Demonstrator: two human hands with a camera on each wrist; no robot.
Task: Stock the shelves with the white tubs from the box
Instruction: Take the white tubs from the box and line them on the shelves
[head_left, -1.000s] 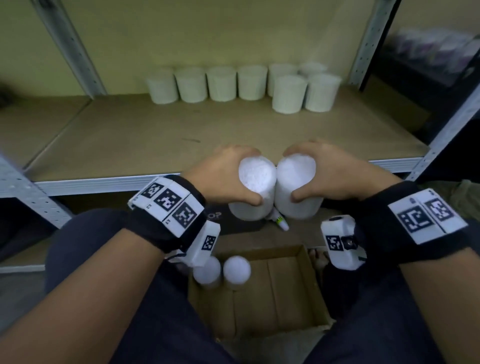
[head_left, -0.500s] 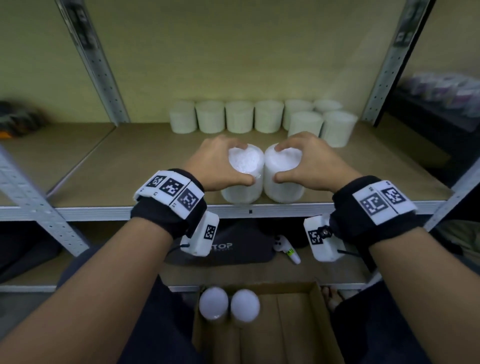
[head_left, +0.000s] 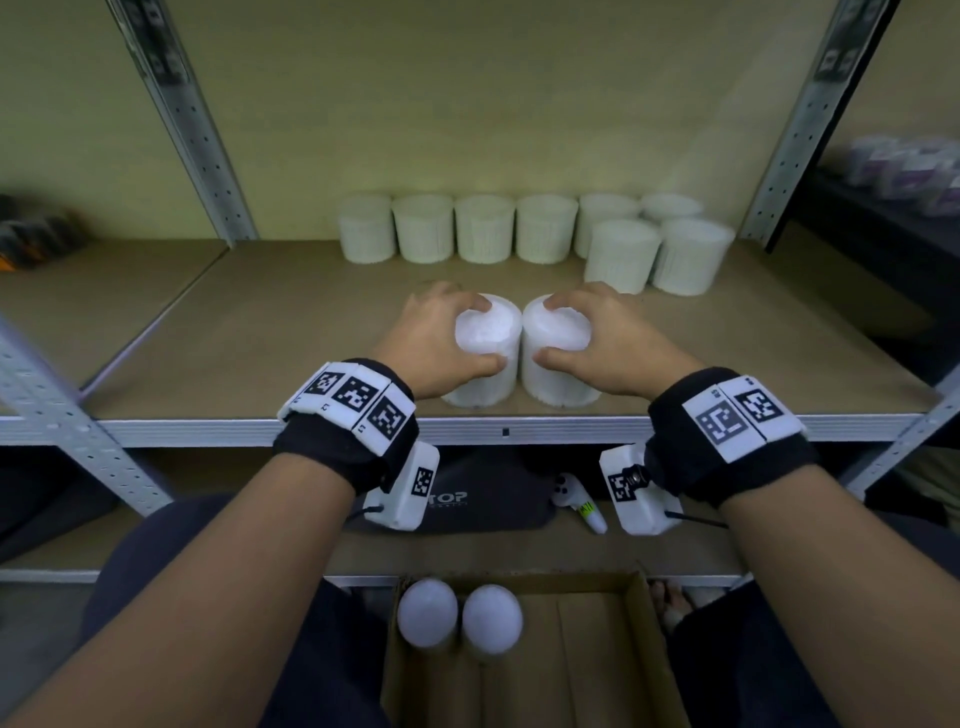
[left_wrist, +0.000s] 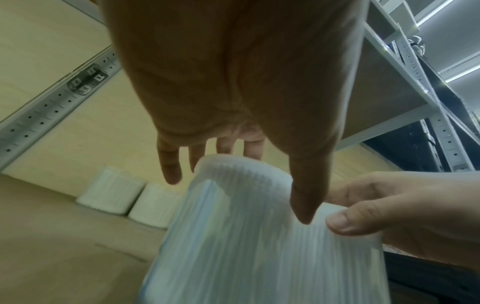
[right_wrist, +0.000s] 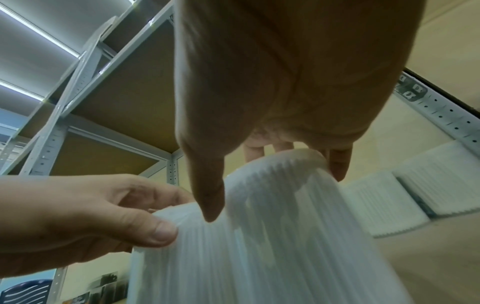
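Note:
Two white ribbed tubs stand side by side, touching, near the front edge of the brown shelf board (head_left: 249, 343). My left hand (head_left: 485, 332) grips the left tub (head_left: 483, 387) from above, thumb near me and fingers over the far rim. In the same way my right hand (head_left: 553, 332) grips the right tub (head_left: 558, 387). The left wrist view shows the left hand (left_wrist: 237, 195) on its tub (left_wrist: 246, 236), and the right wrist view the right hand (right_wrist: 274, 192) on its tub (right_wrist: 285, 236). Below, the cardboard box (head_left: 519, 578) holds two more tubs (head_left: 427, 613).
Several tubs line the back of the shelf (head_left: 483, 228), with two more (head_left: 621, 254) in front at the right. Grey uprights (head_left: 192, 130) frame the bay. The lower shelf carries a dark bag (head_left: 483, 501) and a white controller (head_left: 576, 499).
Both hands have lifted their tubs from below the shelf edge up onto the front of the shelf board. Over the last half second they have hardly moved.

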